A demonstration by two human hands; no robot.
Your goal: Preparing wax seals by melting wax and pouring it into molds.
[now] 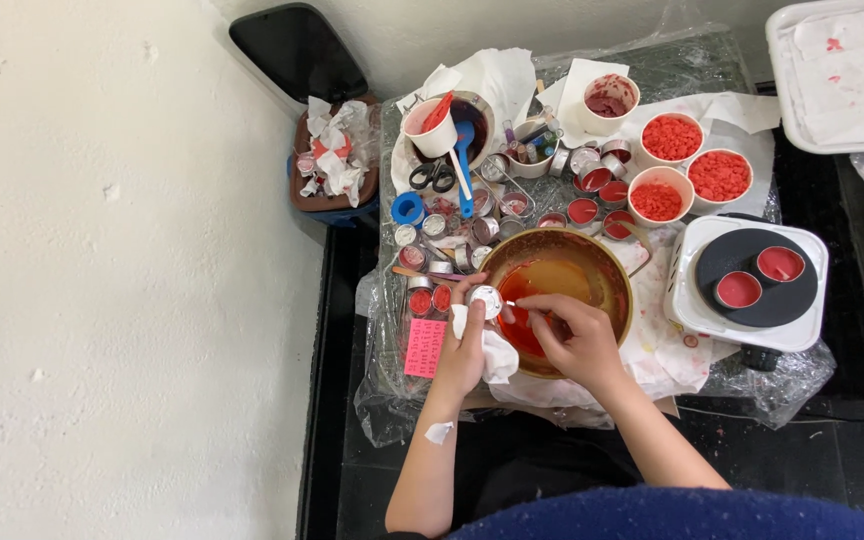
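Observation:
My left hand (464, 352) holds a small round tin (485, 299) together with a white tissue (492, 352), at the near-left rim of a brass-coloured bowl (607, 270). The bowl holds red-orange liquid (542, 290). My right hand (577, 335) reaches over the bowl's near side, fingers pinched on a thin white stick whose tip points at the tin. A small white patch sticks to my left forearm (439, 432).
Several small tins (592, 195), some filled red, crowd the plastic-covered table. Three white cups of red flakes (672, 138) stand at the back right. A white hotplate (747, 285) carries two red-filled tins. Scissors (434, 177), a blue spoon, a pink card (425, 347) and a bin (334, 165) lie left.

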